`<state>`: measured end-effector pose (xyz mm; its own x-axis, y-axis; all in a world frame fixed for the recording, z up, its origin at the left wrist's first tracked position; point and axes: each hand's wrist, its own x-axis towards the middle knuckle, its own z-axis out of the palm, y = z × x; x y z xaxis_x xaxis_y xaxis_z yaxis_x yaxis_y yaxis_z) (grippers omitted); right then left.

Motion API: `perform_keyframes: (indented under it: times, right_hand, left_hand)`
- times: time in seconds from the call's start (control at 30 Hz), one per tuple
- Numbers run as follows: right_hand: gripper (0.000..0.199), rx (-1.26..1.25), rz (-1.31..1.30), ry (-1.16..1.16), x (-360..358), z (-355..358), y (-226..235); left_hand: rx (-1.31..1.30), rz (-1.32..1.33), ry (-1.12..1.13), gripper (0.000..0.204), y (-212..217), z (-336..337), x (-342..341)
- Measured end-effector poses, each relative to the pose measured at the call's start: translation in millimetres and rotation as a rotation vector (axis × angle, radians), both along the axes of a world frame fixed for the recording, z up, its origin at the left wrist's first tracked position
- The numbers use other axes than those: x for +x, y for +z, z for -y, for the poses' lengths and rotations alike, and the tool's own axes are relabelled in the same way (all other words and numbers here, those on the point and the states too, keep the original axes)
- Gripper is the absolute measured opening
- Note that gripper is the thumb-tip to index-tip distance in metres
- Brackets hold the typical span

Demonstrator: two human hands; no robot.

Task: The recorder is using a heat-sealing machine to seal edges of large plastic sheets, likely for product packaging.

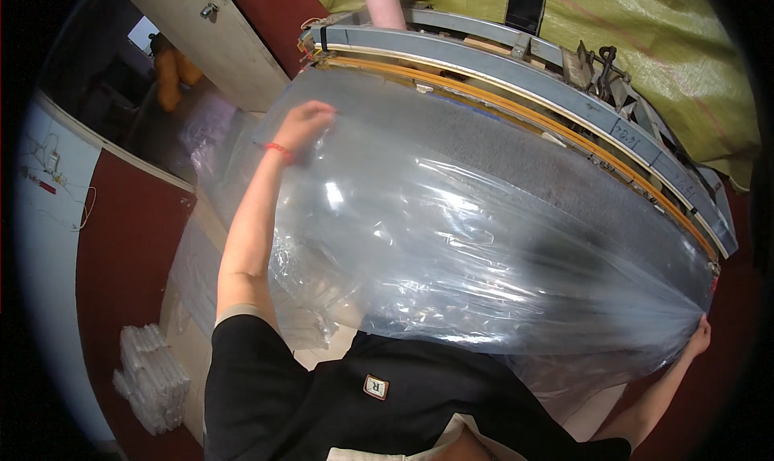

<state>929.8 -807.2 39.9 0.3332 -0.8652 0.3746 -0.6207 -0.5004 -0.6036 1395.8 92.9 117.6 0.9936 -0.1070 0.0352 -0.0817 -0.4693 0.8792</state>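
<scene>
Glossily creased clear film (451, 211) between 2 hands (303, 127) (701, 336), folds converging right.

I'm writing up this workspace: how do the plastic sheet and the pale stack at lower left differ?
The plastic sheet spreads wide across the picture's middle; the pale stack is smaller and compact. The right hand holds the plastic sheet bunched at one end, while no hand touches the pale stack. Both look shiny and plastic-like.

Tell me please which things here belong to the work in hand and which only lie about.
In use, it seems:
plastic sheet
right hand, gripping its edge
left hand, over it
metal frame

Apparently not in use:
plastic stack, lower left
black slab, top
pink tube, top
</scene>
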Motion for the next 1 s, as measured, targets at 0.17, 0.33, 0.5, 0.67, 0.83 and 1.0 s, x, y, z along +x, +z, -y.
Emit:
perform_keyframes:
  times: [0.17, 0.33, 0.5, 0.67, 0.83, 1.0]
  right_hand:
    - [0.037, 0.034, 0.089, 0.058, -11.9, 14.2, -1.0]
    - [0.034, 0.075, 0.138, 0.021, -9.1, 13.6, 1.6]
    - [0.033, 0.093, 0.15, -0.013, -4.2, -3.5, 10.3]
    - [0.032, 0.178, 0.285, 0.024, -17.5, -24.3, 36.5]
    - [0.033, 0.285, 0.537, 0.061, -32.1, -53.6, 56.7]
    - [0.035, 0.262, 0.524, -0.027, -55.2, -44.5, 46.2]
  left_hand:
    - [0.781, 0.144, 0.047, 0.019, 12.1, 4.4, -2.3]
    - [0.343, 0.257, -0.126, 0.018, -9.3, 1.6, 12.2]
    - [0.107, -0.008, -0.061, 0.016, -10.4, 16.9, 7.9]
    - [0.485, 0.261, -0.086, 0.013, -27.2, 18.5, -2.2]
    - [0.596, 0.493, -0.034, 0.009, -30.3, 29.4, -11.7]
    - [0.563, 0.636, -0.12, 0.011, -30.8, 43.4, -17.8]
